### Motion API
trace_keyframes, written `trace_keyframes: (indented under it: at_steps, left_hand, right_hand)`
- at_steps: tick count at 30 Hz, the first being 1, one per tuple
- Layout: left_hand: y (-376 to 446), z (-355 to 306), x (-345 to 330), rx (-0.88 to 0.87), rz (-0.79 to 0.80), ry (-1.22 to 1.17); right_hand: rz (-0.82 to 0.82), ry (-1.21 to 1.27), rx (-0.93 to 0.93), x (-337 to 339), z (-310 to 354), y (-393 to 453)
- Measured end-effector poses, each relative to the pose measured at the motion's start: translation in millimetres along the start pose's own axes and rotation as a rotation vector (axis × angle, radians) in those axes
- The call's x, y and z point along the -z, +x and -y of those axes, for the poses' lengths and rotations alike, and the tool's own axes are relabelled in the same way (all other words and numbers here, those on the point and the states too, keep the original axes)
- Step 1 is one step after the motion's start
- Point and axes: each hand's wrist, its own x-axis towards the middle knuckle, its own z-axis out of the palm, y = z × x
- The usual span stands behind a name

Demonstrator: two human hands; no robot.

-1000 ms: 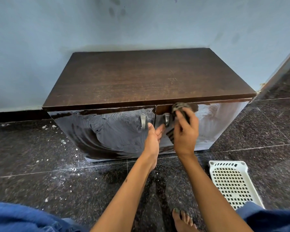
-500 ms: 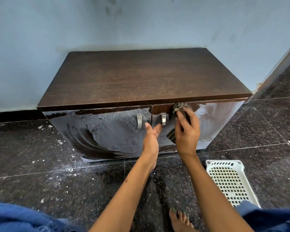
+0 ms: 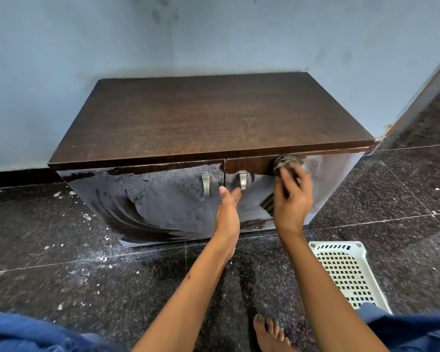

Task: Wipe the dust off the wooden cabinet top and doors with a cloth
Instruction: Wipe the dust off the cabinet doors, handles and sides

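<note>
"Where were the hands?"

"Both arms reached forward from the bottom of the view, out to the front of the cabinet (image 3: 211,118). The right hand (image 3: 291,199) was up high on the right door (image 3: 323,179), just under the top edge. Its fingers were bent over the cloth (image 3: 286,161) and pushed it flat on the wood."

"And the other one?"

"The left hand (image 3: 228,207) held nothing. Its fingers were straight and together, pointing up at the doors. The tips were by the right handle (image 3: 242,181), but I could not tell if they touched it."

"How did the cloth sit?"

"It was dark and bunched up. One end stuck out above the fingers, near the top edge. A stripy bit hung out lower down, beside the hand's left edge. So it ran mostly up and down the door."

"And the cabinet?"

"It stood against the blue wall (image 3: 163,41), long from left to right, with its doors facing the person. The left door (image 3: 150,199) was gray with dust and had dark wiped streaks. The left handle (image 3: 205,183) stood upright."

"Anything else?"

"A white basket (image 3: 346,273) lay on the dark floor (image 3: 61,250) to the right, and a bare foot (image 3: 269,334) showed at the bottom."
</note>
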Motion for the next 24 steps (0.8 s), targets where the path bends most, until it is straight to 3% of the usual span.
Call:
trace_keyframes:
  at_steps: [2, 5, 6, 9, 10, 13, 14, 17, 18, 22, 24]
  left_hand:
    - [-0.5, 0.6, 0.1, 0.001, -0.002, 0.007]
    - [-0.8, 0.4, -0.6, -0.002, -0.007, 0.009]
    - [-0.7, 0.6, -1.2, -0.002, -0.009, 0.011]
    - [-1.2, 2.4, -2.7, 0.0, -0.013, 0.024]
    - [-1.6, 2.6, -3.2, 0.0, -0.016, 0.026]
    - [-0.6, 3.0, -3.3, -0.002, -0.021, 0.023]
    - [-0.4, 3.1, -3.2, 0.001, -0.017, 0.02]
    - [-2.2, 2.8, -2.7, 0.006, -0.009, 0.03]
    - [-3.0, 2.9, -2.6, 0.003, -0.01, 0.033]
    - [-1.9, 3.8, -3.0, -0.003, -0.011, 0.019]
    - [-1.5, 3.5, -2.5, 0.002, -0.007, 0.026]
  right_hand:
    - [-0.084, 0.044, -0.159, -0.3, 2.3, 2.8]
    - [0.044, -0.034, 0.076, 1.7, 4.6, -2.7]
    - [0.039, -0.03, 0.071, 3.3, 1.3, 0.5]
    - [-0.133, 0.037, -0.24, 4.9, 1.0, 9.4]
    - [-0.12, 0.027, -0.231, 3.6, 4.0, 8.0]
    - [0.059, -0.041, 0.094, 2.8, 5.5, -2.1]
    - [0.047, -0.029, 0.08, 3.8, 1.9, -0.2]
    - [-0.123, 0.029, -0.224, 2.6, 0.1, 5.5]
    - [-0.12, 0.024, -0.234, 0.6, 2.3, 3.8]
    - [0.084, -0.051, 0.085, 1.1, -1.7, -6.9]
    - [0.01, -0.008, -0.059, 1.1, -4.0, -5.1]
